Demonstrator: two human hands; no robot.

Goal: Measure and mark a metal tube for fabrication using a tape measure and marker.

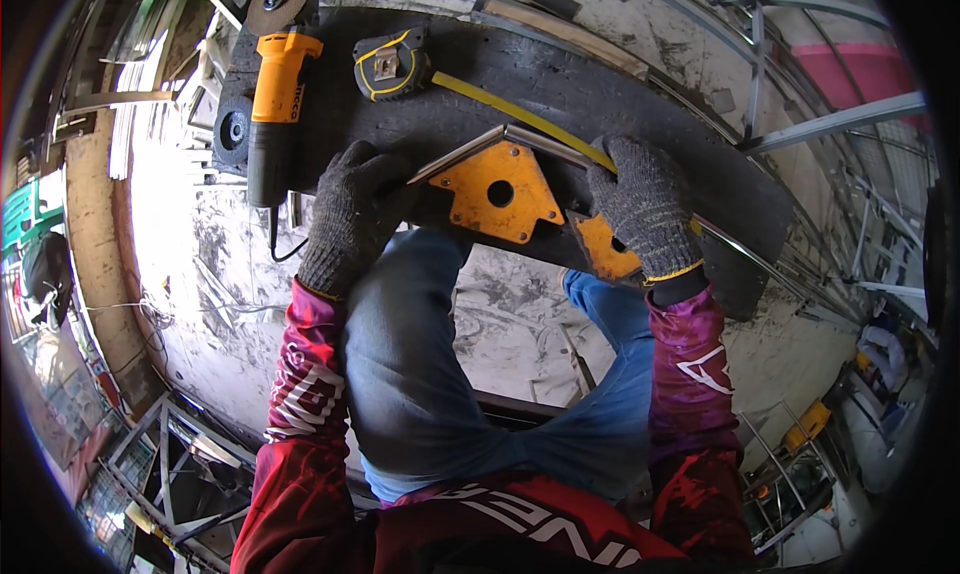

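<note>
My left hand (350, 214), in a dark grey knit glove, curls at the lower-left end of a short metal bar (457, 155). That bar meets a second, longer bar (550, 146) at an angle. Against the corner lies a yellow-orange arrow-shaped welding magnet (480, 196) with a round hole. My right hand (645, 209), gloved alike, closes over the longer bar and the end of the yellow tape blade (510, 112). The blade runs from a black and yellow tape measure (390, 66). A second welding magnet (603, 249) sits partly under my right hand.
A yellow and black angle grinder (282, 79) lies at the left of the dark work board (640, 99), with a grinding disc (232, 131) beside it. Metal frames (835, 122) stand at the right, more (165, 464) at lower left. My knees are under the board.
</note>
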